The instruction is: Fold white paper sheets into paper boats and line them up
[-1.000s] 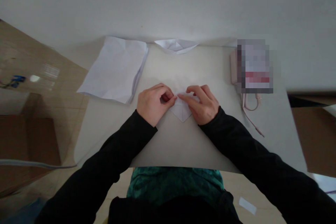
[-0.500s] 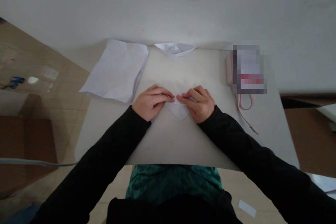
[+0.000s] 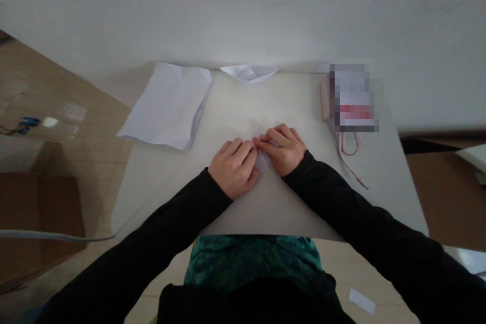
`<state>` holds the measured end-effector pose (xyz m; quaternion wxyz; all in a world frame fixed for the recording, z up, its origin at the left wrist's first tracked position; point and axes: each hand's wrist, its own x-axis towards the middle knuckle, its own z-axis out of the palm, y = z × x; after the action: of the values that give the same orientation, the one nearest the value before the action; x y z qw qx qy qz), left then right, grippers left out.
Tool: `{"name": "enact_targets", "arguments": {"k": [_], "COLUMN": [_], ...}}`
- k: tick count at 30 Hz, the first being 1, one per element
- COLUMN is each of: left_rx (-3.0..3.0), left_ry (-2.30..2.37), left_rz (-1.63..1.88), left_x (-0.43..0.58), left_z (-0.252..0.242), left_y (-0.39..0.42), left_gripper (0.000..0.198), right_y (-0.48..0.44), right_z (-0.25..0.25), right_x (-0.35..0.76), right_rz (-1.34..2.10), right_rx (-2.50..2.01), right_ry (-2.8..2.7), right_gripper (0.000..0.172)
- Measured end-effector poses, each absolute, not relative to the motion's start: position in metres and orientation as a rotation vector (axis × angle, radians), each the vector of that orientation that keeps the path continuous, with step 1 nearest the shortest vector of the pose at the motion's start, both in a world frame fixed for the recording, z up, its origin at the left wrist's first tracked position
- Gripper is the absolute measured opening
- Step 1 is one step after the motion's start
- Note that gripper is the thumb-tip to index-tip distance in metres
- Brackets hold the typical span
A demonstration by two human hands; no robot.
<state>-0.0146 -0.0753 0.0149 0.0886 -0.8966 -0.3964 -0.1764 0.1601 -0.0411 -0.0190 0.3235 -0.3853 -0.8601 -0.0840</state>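
A small piece of folded white paper (image 3: 262, 161) lies on the white table between my hands, mostly covered by them. My left hand (image 3: 237, 167) is closed on its left side, fingers bent and fingertips pressing near the top middle. From the right, my right hand (image 3: 284, 149) grips the paper, its thumb and forefinger pinched close to the left fingertips. The fingertips of both hands nearly meet. Beyond them, at the table's back edge, sits a folded paper boat (image 3: 249, 74).
A stack of white paper sheets (image 3: 167, 106) lies at the back left of the table (image 3: 304, 207). At the back right stands a pink box-like object (image 3: 325, 97), partly blurred out, with a pink cable (image 3: 351, 169). A wall rises behind. Cardboard boxes (image 3: 56, 212) stand on the floor at left.
My left hand has shifted toward me and turned, its fingers curling over the paper's left part and hiding more of it. My right hand stays pinched at the paper. The view has shifted slightly.
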Motion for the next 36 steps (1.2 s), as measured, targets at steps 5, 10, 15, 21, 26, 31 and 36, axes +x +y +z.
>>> {"name": "enact_targets", "arguments": {"k": [5, 10, 15, 21, 26, 31, 36], "left_rx": [-2.592, -2.525, -2.494, -2.482, -2.928, -3.335, -3.308], "left_ry": [-1.294, -1.365, -1.469, -1.576, -1.564, -1.364, -1.335], "left_rz": [-0.548, -0.586, -0.651, -1.079, -1.280, -1.153, -1.129], "left_x": [-0.016, -0.026, -0.040, -0.045, -0.033, -0.038, -0.042], "left_z": [0.016, 0.014, 0.012, 0.016, 0.014, 0.014, 0.014], "left_y": [-0.082, -0.093, -0.100, -0.065, -0.023, -0.013, -0.016], "left_gripper": [0.026, 0.027, 0.028, 0.022, 0.015, 0.011, 0.010], "right_y": [-0.041, -0.041, -0.040, -0.039, -0.038, -0.037, -0.044], "right_z": [-0.019, -0.021, -0.022, -0.021, -0.022, -0.023, -0.016], "right_x": [0.160, 0.160, 0.159, 0.159, 0.162, 0.165, 0.163], "right_rz": [-0.221, -0.227, -0.206, -0.137, -0.034, 0.015, -0.111], "right_rx": [-1.014, -1.001, -1.021, -1.051, -1.056, -1.050, -0.869], "right_ry": [-2.251, -2.223, -2.239, -2.239, -2.278, -2.268, -2.198], "right_gripper": [0.021, 0.021, 0.022, 0.025, 0.026, 0.025, 0.025]}}
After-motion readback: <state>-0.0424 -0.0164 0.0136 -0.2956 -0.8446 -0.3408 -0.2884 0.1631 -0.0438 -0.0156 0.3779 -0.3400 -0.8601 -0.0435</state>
